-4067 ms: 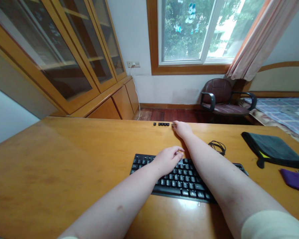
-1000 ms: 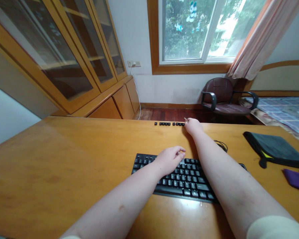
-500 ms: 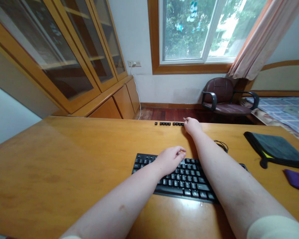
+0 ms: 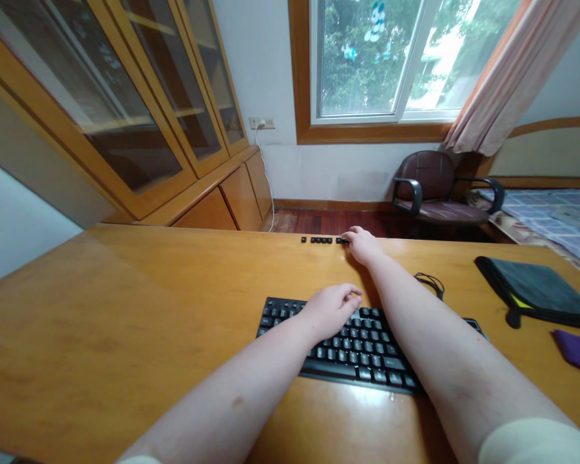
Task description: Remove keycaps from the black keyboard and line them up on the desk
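I'm seeing right hand [image 4: 363, 246] touching keycap row [image 4: 321, 240] along counter [image 4: 125, 309] far edge, grip untellable. Left hand [image 4: 329, 310] resting on keyboard [image 4: 357, 351], grip curling narrow. Bare wood spreading frame-left.

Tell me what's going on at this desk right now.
A person sits at a wooden desk with both bare arms stretched out. The left hand rests, fingers curled, on the top edge of a black keyboard. The right hand reaches to the desk's far edge, fingertips at the right end of a row of small black keycaps. A coiled cable and a dark pouch lie to the right.
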Demonstrator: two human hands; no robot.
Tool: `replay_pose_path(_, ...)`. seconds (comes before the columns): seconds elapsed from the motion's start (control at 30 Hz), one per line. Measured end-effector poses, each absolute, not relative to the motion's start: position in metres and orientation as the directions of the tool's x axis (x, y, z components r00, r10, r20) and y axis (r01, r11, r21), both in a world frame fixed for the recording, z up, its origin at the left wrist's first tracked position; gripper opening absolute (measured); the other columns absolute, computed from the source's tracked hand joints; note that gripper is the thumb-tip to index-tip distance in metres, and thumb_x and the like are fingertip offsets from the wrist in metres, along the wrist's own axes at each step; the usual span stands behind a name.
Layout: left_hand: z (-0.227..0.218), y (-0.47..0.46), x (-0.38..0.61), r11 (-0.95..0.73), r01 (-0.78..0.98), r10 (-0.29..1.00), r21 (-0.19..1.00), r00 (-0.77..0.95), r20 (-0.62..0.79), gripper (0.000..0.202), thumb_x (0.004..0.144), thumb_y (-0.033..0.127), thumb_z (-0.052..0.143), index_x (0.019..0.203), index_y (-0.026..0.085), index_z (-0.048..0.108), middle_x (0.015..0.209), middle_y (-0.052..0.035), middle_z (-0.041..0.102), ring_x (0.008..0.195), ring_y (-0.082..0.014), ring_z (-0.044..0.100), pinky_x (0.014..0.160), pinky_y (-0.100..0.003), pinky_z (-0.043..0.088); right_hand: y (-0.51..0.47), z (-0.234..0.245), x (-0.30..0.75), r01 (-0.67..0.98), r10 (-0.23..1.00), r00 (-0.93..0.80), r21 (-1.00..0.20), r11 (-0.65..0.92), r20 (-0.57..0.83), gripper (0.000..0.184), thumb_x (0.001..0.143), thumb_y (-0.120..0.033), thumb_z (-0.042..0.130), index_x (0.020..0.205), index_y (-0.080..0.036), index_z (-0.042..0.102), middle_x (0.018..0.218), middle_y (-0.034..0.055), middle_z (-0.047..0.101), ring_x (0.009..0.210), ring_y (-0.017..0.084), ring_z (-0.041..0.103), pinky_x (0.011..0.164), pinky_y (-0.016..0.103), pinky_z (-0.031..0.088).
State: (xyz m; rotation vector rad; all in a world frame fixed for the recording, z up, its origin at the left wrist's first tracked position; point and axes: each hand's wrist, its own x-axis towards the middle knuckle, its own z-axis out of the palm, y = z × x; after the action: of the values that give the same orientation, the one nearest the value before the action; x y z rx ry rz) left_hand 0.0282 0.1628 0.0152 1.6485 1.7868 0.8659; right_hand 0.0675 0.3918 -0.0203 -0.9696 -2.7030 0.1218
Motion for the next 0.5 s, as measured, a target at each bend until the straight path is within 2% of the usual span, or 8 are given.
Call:
replay_pose_path(0.37,0.0172,0.1626,0.0283,0.045,0.639,0.996,0.768,-0.091,0.018,0.035,0.088,0.039,0.037,0.11,0.021,0.057,0.102,-0.004,0.066,0.091,-0.0187,0.06,0.077,-0.029,0.047,0.3907,-0.0174,0.0688,0.627,0.659,-0.725,-0.207,0.751,0.2,0.039,0.087,-0.02,0.037,0.118,-0.029,0.059,0.124,0.0056,0.051,0.106,0.022,0.051,0.092,0.031,0.039)
replay_pose_path(0.5,0.018,0.1625,0.0284,0.053,0.643,0.996,0.764,-0.091,0.008,0.035,0.089,0.039,0.037,0.11,0.02,0.057,0.102,-0.0041,0.066,0.091,-0.0187,0.06,0.076,-0.029,0.047,0.3869,-0.013,0.069,0.644,0.668,-0.711,-0.178,0.744,0.22,0.038,0.087,-0.022,0.039,0.119,-0.03,0.058,0.126,0.0062,0.05,0.106,0.024,0.049,0.091,0.034,0.039)
